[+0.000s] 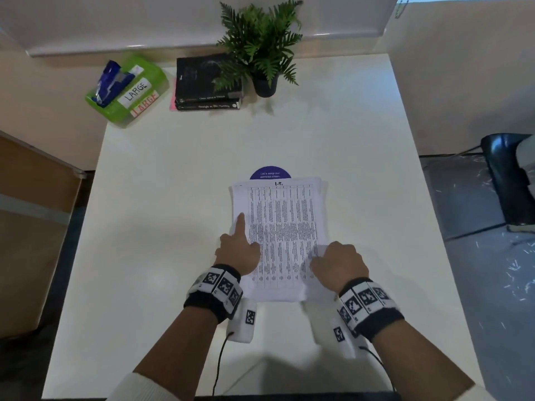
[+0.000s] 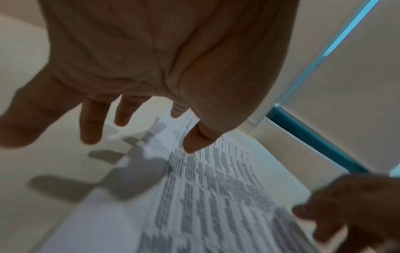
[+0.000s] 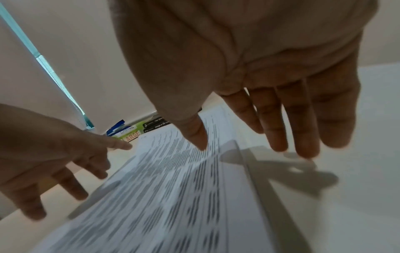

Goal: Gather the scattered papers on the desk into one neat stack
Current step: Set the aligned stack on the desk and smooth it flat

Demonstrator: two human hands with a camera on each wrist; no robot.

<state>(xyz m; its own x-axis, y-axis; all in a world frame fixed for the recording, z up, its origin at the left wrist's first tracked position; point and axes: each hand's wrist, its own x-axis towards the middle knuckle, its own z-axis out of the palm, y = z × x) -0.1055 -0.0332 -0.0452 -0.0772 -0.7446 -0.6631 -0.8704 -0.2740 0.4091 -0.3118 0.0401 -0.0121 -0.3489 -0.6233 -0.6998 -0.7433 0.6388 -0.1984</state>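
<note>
Two hands, left (image 1: 238,250) and right (image 1: 338,263), flank one paper stack (image 1: 282,227).

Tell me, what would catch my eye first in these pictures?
Probably the stack of printed papers in the middle of the white desk, with the left hand and the right hand at its near corners. Both wrists wear bands with black-and-white square markers. At the desk's far edge stand a green potted plant, dark books and a bright green box labelled LARGE.

An office, by the look of it: a white worktop (image 1: 173,198) against a partition, stacked books (image 1: 207,82), a potted fern (image 1: 260,44), printed papers (image 1: 279,235).
</note>
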